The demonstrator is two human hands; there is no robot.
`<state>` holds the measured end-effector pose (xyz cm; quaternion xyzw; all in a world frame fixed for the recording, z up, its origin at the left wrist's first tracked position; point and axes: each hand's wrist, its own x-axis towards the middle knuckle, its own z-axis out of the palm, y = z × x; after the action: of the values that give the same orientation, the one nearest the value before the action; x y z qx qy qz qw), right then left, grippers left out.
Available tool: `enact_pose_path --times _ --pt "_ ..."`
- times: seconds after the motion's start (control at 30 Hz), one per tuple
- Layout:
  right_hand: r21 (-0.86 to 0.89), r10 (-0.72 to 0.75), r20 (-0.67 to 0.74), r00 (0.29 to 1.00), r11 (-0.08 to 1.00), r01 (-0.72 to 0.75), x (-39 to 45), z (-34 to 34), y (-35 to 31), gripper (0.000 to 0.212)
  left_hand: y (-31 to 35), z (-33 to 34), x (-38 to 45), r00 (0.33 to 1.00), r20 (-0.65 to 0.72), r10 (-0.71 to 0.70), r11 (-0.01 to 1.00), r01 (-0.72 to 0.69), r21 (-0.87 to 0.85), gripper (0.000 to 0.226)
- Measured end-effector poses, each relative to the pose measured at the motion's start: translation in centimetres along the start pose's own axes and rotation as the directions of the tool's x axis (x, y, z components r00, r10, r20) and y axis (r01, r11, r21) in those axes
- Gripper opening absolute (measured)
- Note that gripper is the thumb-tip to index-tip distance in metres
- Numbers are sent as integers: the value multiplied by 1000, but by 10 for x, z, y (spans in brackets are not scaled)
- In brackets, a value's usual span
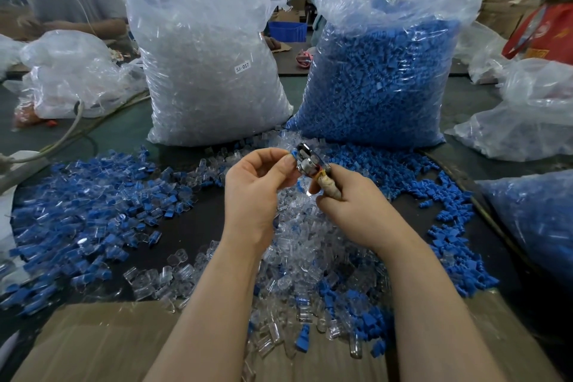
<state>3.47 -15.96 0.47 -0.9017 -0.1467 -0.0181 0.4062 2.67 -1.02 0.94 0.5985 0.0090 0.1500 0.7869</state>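
A small white label [242, 66] on the bag of clear parts [204, 71] reads "SJ-017".

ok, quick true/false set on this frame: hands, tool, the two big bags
1. The right hand grips a metal tool by its wrapped handle. True.
2. The left hand is empty. False: it pinches a small blue part at the tool's head.
3. The bag labelled SJ-017 holds blue parts. False: it holds clear parts; the blue ones fill the bag to its right.
4. A pile of clear parts lies below the hands. True.
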Motion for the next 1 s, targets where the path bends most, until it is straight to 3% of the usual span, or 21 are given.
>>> enact_pose_path --times 0.47,0.6,0.67,0.8,1.0 --pt "-100 9 -25 1000 995 -11 2 6 -1 4 -2 -4 2 996 -2 -91 996 91 16 6" --pt "-122 6 -91 996 992 -17 1 5 0 8 0 -15 8 972 -70 -224 961 208 -180 6" --pt "-137 34 -133 990 989 -53 1 1 3 8 4 -29 14 934 -185 -306 898 219 -381 6" --pt "-202 125 -193 973 966 -164 1 -7 14 11 12 -65 24 828 -373 -418 718 50 -694 5" --pt "-361 305 -336 891 832 -421 1 -10 31 11 18 -97 19 749 -459 -478 428 -258 -866 15"
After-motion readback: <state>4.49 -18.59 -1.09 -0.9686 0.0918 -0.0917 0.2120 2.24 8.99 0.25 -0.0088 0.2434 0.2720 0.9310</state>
